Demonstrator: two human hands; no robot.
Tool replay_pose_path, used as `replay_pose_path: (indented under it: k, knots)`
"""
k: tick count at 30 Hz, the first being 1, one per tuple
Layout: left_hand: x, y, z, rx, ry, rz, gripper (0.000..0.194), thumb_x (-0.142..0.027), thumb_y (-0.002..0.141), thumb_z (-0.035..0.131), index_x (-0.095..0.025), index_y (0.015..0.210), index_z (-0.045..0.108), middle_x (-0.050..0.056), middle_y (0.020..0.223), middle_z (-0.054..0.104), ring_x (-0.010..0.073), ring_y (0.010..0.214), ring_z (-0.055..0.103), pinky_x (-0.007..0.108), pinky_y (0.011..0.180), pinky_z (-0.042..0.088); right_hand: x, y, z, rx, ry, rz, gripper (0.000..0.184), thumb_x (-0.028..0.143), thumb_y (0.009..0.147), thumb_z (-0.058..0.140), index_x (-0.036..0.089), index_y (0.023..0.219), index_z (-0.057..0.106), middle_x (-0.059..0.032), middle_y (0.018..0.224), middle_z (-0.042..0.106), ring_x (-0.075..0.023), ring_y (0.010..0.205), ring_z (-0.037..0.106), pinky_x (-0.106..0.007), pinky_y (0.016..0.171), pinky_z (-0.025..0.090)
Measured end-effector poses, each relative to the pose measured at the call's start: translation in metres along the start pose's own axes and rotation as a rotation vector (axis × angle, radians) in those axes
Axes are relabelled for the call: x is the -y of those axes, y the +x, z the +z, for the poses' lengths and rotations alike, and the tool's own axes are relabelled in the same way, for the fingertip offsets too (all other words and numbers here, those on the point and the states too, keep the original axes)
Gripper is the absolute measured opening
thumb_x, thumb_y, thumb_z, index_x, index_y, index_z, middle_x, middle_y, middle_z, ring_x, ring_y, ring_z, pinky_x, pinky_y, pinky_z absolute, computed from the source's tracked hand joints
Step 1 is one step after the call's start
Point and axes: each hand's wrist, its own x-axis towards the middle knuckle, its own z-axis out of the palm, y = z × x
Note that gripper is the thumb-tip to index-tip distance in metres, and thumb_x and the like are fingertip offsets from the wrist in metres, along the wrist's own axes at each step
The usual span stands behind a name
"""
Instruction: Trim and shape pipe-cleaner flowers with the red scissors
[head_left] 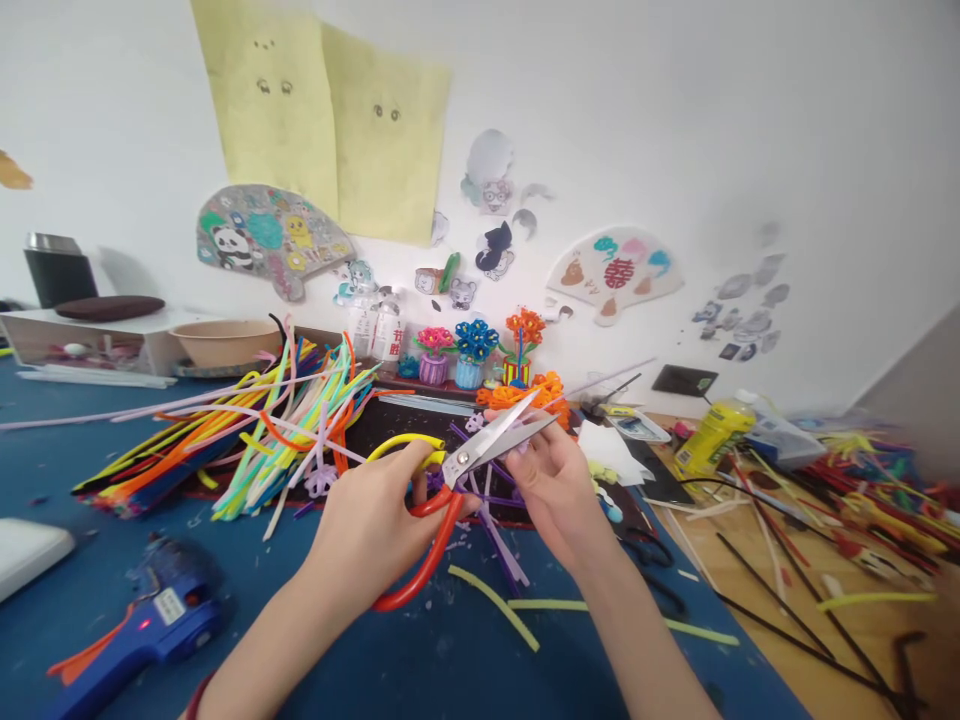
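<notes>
My left hand (367, 520) is closed around the red handles of a pair of scissors (427, 575). Their metal blades point up to the right and stand slightly apart. A curved yellow strip (401, 440) shows beside the left fingers. My right hand (551, 480) is pinched by the blades, on a pale purple pipe cleaner (600, 380) that is partly hidden by fingers and blades. Below the hands, purple pipe cleaners (502, 545) hang or lie over the blue table. Yellow-green pieces (495, 608) lie nearer to me.
A blue glue gun (161, 620) with a lit red light lies at left. Bundled colourful pipe cleaners (285, 430) are behind it. Small potted pipe-cleaner flowers (476, 345) stand by the wall. A yellow bottle (712, 435) and loose pipe cleaners cover the wooden surface at right.
</notes>
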Motion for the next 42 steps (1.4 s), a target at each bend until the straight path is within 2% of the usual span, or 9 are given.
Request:
replay_pose_path:
  k: [8,20,27,32,38,42]
  knots:
    - [-0.0004,-0.0007,0.0011,0.036,-0.05,-0.033,0.023,-0.043,0.075,0.059,-0.023,0.085,0.057,-0.004,0.059,0.057,0.0151,0.051,0.051,0.023,0.051,0.026,-0.001,-0.0012,0.0011,-0.008,-0.033,0.002,0.043,0.035,0.069,0.079,0.025,0.106,0.059,-0.0085,0.112,0.067,-0.0243,0.108,0.06,-0.041,0.1,0.043]
    - [-0.0002,-0.0002,0.0013,0.042,0.01,-0.043,0.028,-0.049,0.075,0.055,-0.022,0.079,0.058,-0.006,0.051,0.045,0.0116,0.047,0.04,0.022,0.049,0.022,-0.0045,0.0,-0.0006,-0.009,0.021,-0.024,0.039,0.03,0.069,0.079,0.023,0.103,0.062,-0.0071,0.112,0.069,-0.0226,0.109,0.061,-0.036,0.096,0.047]
    - [-0.0031,0.0015,-0.0015,0.079,0.003,-0.063,0.032,-0.051,0.075,0.052,-0.022,0.064,0.046,-0.007,0.049,0.038,0.0107,0.048,0.032,0.023,0.05,0.021,-0.0059,0.0013,-0.0045,0.0,0.039,-0.04,0.037,0.029,0.07,0.079,0.024,0.103,0.063,-0.0068,0.111,0.069,-0.0214,0.105,0.062,-0.036,0.096,0.047]
    - [-0.0035,0.0013,-0.0018,0.089,0.0,-0.07,0.031,-0.049,0.075,0.054,-0.022,0.064,0.044,-0.006,0.052,0.044,0.0116,0.05,0.037,0.023,0.052,0.022,-0.0037,0.0006,-0.0034,-0.002,0.052,-0.028,0.033,0.028,0.071,0.078,0.022,0.1,0.064,-0.0076,0.11,0.069,-0.0209,0.103,0.063,-0.036,0.096,0.047]
    - [-0.0072,-0.001,-0.0019,0.085,-0.001,-0.087,0.022,-0.043,0.077,0.053,-0.023,0.083,0.046,-0.002,0.079,0.06,0.0164,0.064,0.055,0.024,0.055,0.028,-0.0017,-0.0002,-0.0015,-0.042,0.106,-0.026,0.03,0.028,0.072,0.077,0.024,0.099,0.064,-0.0051,0.106,0.068,-0.0203,0.101,0.063,-0.038,0.099,0.045]
    - [-0.0072,-0.0008,-0.0008,0.092,0.017,-0.089,0.022,-0.044,0.079,0.051,-0.023,0.084,0.047,0.0,0.082,0.062,0.0192,0.07,0.059,0.025,0.056,0.029,-0.003,0.0,-0.0013,-0.013,0.105,-0.023,0.03,0.027,0.072,0.077,0.025,0.099,0.064,-0.0046,0.107,0.068,-0.0205,0.103,0.062,-0.037,0.098,0.045]
